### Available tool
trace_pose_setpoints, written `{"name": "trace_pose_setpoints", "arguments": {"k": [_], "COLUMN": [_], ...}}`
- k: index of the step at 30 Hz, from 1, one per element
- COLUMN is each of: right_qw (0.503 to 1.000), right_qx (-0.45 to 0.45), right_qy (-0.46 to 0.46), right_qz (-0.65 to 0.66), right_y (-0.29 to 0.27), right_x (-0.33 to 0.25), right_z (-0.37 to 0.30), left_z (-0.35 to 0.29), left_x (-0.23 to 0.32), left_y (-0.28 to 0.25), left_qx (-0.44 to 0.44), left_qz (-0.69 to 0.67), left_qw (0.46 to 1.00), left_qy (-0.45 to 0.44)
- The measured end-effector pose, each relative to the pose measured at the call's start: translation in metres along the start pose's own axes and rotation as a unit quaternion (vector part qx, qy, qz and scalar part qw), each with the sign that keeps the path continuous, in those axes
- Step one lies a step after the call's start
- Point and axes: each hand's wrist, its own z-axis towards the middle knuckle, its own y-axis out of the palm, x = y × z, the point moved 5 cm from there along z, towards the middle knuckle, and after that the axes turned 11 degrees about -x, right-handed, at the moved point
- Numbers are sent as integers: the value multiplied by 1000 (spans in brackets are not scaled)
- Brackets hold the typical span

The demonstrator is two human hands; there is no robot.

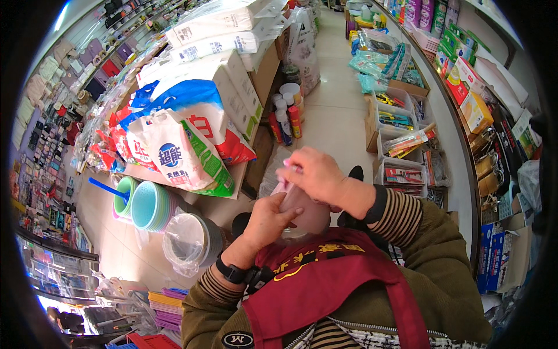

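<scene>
- A pale pink plastic container [303, 210] is held close to the chest, between both hands.
- It is cupped from below by the left hand [266, 220], fingers curled around it.
- Its top is gripped by the right hand [315, 176].
- Stacked teal basins [152, 205] are seen on the floor [332, 110], well to the left.

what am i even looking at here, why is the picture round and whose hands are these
One picture, from a wide fisheye camera worn on a person's head and looking down, so the edges bend and the frame looks round. No machine: the two bare hands belong to the wearer, who has striped sleeves and a dark red apron. The left hand, with a black watch at the wrist, and the right hand together hold a pale pink plastic container; its exact kind is hard to tell. It is a shop aisle: detergent bags to the left, stacked teal basins on the floor, spray cans ahead, shelves of goods on the right.
</scene>
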Motion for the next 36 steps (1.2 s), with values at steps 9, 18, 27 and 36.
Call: {"name": "trace_pose_setpoints", "arguments": {"k": [9,18,27,36], "right_qw": [986,996,995,955], "right_qx": [-7,3,56,49], "right_qy": [-150,-65,-28,-230], "right_qz": [69,-64,-73,-182], "right_y": [-25,-9,-18,4], "right_x": [-30,30,39,-87], "right_z": [-11,14,-5,-25], "left_z": [-3,-25,-33,-16], "left_x": [0,19,13,9], "left_y": [-28,-25,-34,-29], "left_qx": [-9,19,-14,35], "left_qz": [-88,30,-84,-77], "left_qw": [995,997,996,987], "left_qy": [46,70,0,136]}}
